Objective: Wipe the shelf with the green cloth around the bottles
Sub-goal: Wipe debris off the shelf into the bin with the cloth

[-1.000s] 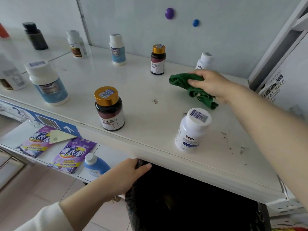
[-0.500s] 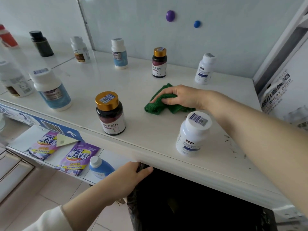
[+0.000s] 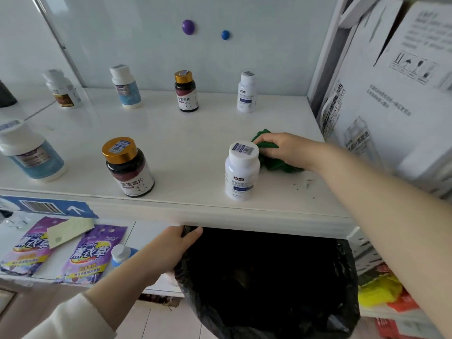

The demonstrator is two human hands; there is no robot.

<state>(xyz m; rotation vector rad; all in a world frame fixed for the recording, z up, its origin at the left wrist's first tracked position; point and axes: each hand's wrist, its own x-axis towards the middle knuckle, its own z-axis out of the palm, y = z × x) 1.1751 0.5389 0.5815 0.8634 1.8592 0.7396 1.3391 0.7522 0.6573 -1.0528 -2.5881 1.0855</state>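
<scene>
Right hand (image 3: 288, 149) grips crumpled green cloth (image 3: 276, 165) beside near white plastic bottle (image 3: 242, 173) on glossy white shelf (image 3: 195, 143); left hand (image 3: 168, 250) grips black plastic bag (image 3: 269, 285).

A pale glossy wall (image 3: 256, 50) stands behind, cardboard boxes (image 3: 391, 106) to the right, tiled floor (image 3: 156, 324) below.

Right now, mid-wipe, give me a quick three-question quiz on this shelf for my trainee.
1. True or false: the right hand holds the green cloth on the shelf, just behind the front white bottle.
2. What does the left hand grip? A: the rim of the black bin bag. B: a gold-capped bottle. C: the cloth.
3. Fill in: the dark specks lie on the shelf to the ___ of the front white bottle.
Key: 1 true; 2 A; 3 right.
</scene>
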